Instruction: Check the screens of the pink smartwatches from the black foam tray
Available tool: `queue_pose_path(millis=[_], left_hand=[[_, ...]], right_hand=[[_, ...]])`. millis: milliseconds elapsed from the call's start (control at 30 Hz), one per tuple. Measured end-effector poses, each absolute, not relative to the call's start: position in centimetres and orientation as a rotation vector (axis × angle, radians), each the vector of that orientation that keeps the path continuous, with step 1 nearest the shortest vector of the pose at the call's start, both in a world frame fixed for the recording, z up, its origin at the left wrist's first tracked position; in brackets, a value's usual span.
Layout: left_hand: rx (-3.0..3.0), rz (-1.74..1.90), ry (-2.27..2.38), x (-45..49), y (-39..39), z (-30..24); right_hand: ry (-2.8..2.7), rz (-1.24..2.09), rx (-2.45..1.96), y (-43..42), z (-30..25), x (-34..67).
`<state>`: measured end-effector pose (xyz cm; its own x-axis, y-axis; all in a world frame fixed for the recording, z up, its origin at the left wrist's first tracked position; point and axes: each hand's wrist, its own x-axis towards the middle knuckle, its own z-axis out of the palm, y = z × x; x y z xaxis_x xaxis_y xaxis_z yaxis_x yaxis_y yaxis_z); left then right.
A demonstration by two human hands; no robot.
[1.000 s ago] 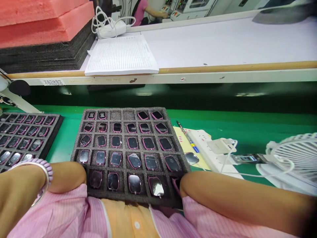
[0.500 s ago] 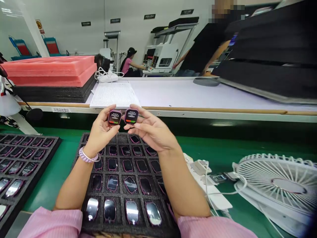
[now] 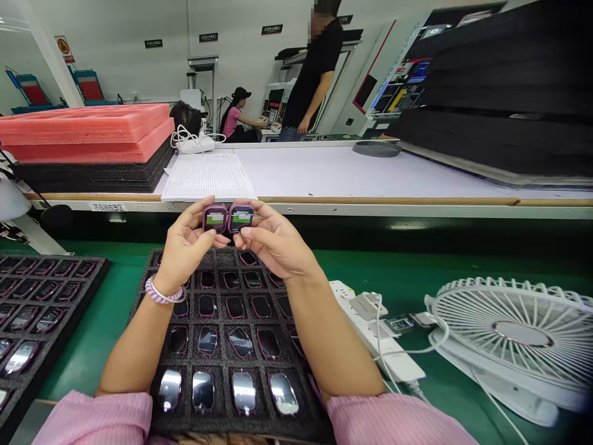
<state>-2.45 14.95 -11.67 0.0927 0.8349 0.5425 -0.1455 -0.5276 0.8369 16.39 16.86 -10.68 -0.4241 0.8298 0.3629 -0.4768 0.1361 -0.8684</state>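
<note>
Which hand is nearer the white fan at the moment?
Right. The right hand holds a watch to the left of the white fan; the left hand, holding another watch, is farther left.

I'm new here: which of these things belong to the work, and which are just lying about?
In the work:
left watch, in the left hand
right watch, in the right hand
middle tray, holding more watches

Apparently just lying about:
fan
papers
pink foam
</note>
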Motion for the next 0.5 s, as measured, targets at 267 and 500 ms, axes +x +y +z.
queue_pose_path(millis=[267,500], left_hand=[[1.461,1.523,0.706,-2.12,14.57,-11.36],[1.425,1.509,0.760,-2.00,14.65,-11.30]], right_hand=[[-1.269,1.488,-0.433,17.01,-10.81,15.92],[-1.266,1.417,-0.468,17.27,-11.11,15.38]])
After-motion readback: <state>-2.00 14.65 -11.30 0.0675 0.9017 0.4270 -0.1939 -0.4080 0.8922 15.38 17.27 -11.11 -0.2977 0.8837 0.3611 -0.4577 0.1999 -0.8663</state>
